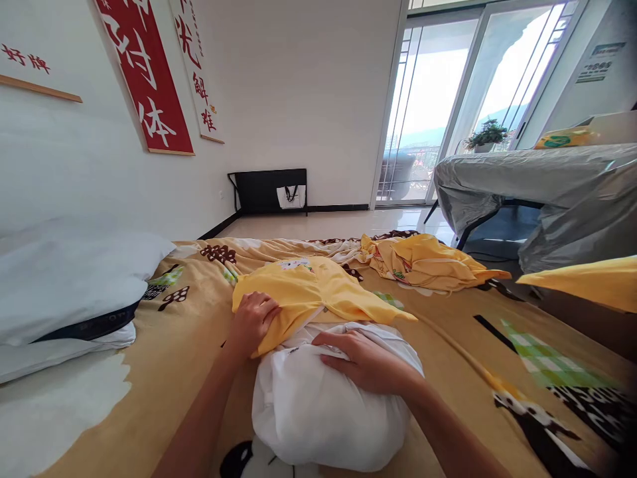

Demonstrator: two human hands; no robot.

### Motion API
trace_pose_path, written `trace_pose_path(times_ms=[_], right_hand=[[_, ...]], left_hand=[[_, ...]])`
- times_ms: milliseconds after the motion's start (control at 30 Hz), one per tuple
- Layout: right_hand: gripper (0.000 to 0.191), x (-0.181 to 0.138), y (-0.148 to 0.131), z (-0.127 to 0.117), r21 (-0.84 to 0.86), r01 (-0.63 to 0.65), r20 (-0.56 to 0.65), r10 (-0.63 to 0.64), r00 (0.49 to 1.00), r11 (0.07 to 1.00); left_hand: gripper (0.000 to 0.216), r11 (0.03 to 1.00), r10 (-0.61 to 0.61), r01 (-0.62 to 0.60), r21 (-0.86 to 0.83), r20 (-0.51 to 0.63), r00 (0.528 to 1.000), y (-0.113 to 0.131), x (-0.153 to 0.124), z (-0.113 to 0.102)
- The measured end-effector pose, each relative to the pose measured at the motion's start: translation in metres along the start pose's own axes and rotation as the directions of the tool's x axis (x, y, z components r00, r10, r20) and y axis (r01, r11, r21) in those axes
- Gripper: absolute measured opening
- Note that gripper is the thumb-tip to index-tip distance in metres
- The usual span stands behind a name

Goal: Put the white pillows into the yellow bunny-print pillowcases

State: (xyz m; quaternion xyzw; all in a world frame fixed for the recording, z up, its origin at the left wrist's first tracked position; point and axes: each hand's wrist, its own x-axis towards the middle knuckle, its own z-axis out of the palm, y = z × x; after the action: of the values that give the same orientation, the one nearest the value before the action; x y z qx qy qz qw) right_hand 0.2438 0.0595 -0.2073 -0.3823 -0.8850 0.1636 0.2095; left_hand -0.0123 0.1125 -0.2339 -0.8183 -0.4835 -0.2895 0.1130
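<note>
A yellow cushion cover [293,282] with a white print at its far end lies spread on the bed in front of me. Its near edge gapes over the front of a puffy white cushion insert [328,411]; how far the insert reaches inside is hidden. My left hand [255,320] is closed on the cover's left edge, fingers curled over the cloth. On top of the insert, close to the cover's opening, my right hand [361,362] grips the white fabric between thumb and fingers.
Another crumpled yellow cloth [423,262] lies at the bed's far right. White pillows [74,285] are stacked on the left. A tan patterned sheet [179,372] covers the bed. Beyond its right side stand a plastic-covered table [537,176] and a chair [502,229].
</note>
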Motion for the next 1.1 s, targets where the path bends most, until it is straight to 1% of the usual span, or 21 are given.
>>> trace_pose_path(times_ms=[33, 100, 167, 200, 300, 367, 400, 467, 500, 533, 567, 633, 700, 800, 867, 900, 967, 1033, 1100], right_hand=[[0.027, 0.000, 0.000, 0.000, 0.001, 0.004, 0.002, -0.004, 1.000, 1.000], [0.027, 0.000, 0.000, 0.000, -0.010, 0.006, 0.015, -0.006, 1.000, 1.000], [0.027, 0.001, -0.003, -0.002, -0.033, 0.007, 0.033, -0.006, 0.999, 0.999], [0.027, 0.001, -0.005, -0.003, -0.043, 0.009, 0.036, -0.007, 0.999, 0.999], [0.026, 0.001, -0.010, -0.007, -0.066, 0.018, 0.021, -0.017, 1.000, 0.998], [0.026, 0.001, -0.011, -0.008, -0.072, 0.022, 0.023, -0.021, 1.000, 0.997], [0.027, 0.001, -0.011, -0.008, -0.071, 0.025, 0.028, -0.023, 0.999, 0.997], [0.027, 0.001, -0.008, -0.007, -0.059, 0.031, 0.032, -0.029, 0.999, 0.998], [0.028, 0.001, -0.007, -0.006, -0.049, 0.032, 0.030, -0.031, 0.999, 0.998], [0.028, 0.000, -0.005, -0.005, -0.041, 0.031, 0.024, -0.030, 0.999, 0.999], [0.028, 0.000, -0.004, -0.004, -0.033, 0.027, 0.017, -0.027, 0.999, 0.999], [0.028, 0.000, -0.001, -0.002, -0.019, 0.012, 0.009, -0.012, 1.000, 1.000], [0.028, 0.000, -0.001, -0.002, -0.004, -0.008, 0.017, 0.008, 1.000, 1.000], [0.031, 0.001, -0.001, -0.002, 0.032, -0.043, 0.045, 0.042, 0.998, 0.999], [0.032, 0.002, 0.000, -0.003, 0.066, -0.071, 0.023, 0.070, 0.997, 0.995], [0.032, 0.004, 0.001, -0.003, 0.092, -0.077, 0.002, 0.078, 0.997, 0.993], [0.030, 0.007, 0.003, -0.003, 0.163, -0.064, -0.040, 0.071, 0.997, 0.985], [0.030, 0.009, 0.007, -0.002, 0.221, -0.049, -0.079, 0.068, 0.995, 0.974], [0.032, 0.011, 0.014, 0.000, 0.224, -0.072, -0.132, 0.103, 0.986, 0.972]], left_hand=[[0.024, 0.999, 0.007, -0.004, 0.039, -0.084, 0.996, 0.003, 0.000, -0.001], [0.023, 0.991, 0.015, 0.016, 0.132, -0.231, 0.973, 0.009, -0.002, -0.001], [0.023, 0.970, -0.002, 0.075, 0.230, -0.302, 0.953, 0.013, -0.003, 0.002], [0.023, 0.956, -0.023, 0.110, 0.274, -0.302, 0.953, 0.014, -0.004, 0.005], [0.028, 0.911, -0.129, 0.202, 0.360, -0.216, 0.968, 0.015, -0.005, 0.012], [0.034, 0.916, -0.148, 0.194, 0.351, -0.154, 0.977, 0.018, -0.004, 0.013], [0.033, 0.936, -0.122, 0.157, 0.315, -0.130, 0.984, 0.020, -0.003, 0.011], [0.026, 0.980, -0.018, 0.028, 0.196, -0.054, 0.998, 0.029, -0.002, 0.006], [0.021, 0.991, 0.036, -0.036, 0.130, 0.006, 0.999, 0.034, -0.002, 0.003], [0.018, 0.995, 0.070, -0.075, 0.072, 0.073, 0.995, 0.038, -0.002, 0.001], [0.017, 0.996, 0.078, -0.083, 0.030, 0.138, 0.987, 0.042, -0.001, -0.001], [0.023, 1.000, 0.027, -0.029, 0.005, 0.226, 0.974, 0.045, -0.001, 0.000], [0.024, 0.999, -0.043, 0.041, 0.017, 0.258, 0.965, 0.043, -0.001, 0.004], [0.022, 0.994, -0.080, 0.056, 0.093, 0.274, 0.958, 0.033, 0.000, 0.006], [0.020, 0.987, -0.067, 0.030, 0.160, 0.233, 0.970, 0.028, 0.001, 0.003], [0.018, 0.983, -0.051, 0.016, 0.184, 0.187, 0.981, 0.026, 0.001, 0.001], [0.013, 0.979, -0.005, -0.006, 0.206, 0.050, 0.999, 0.023, 0.001, -0.003], [0.008, 0.978, 0.049, -0.025, 0.207, -0.110, 0.993, 0.021, -0.001, -0.006], [0.005, 0.982, 0.092, -0.051, 0.182, -0.224, 0.970, 0.021, -0.003, -0.007]])
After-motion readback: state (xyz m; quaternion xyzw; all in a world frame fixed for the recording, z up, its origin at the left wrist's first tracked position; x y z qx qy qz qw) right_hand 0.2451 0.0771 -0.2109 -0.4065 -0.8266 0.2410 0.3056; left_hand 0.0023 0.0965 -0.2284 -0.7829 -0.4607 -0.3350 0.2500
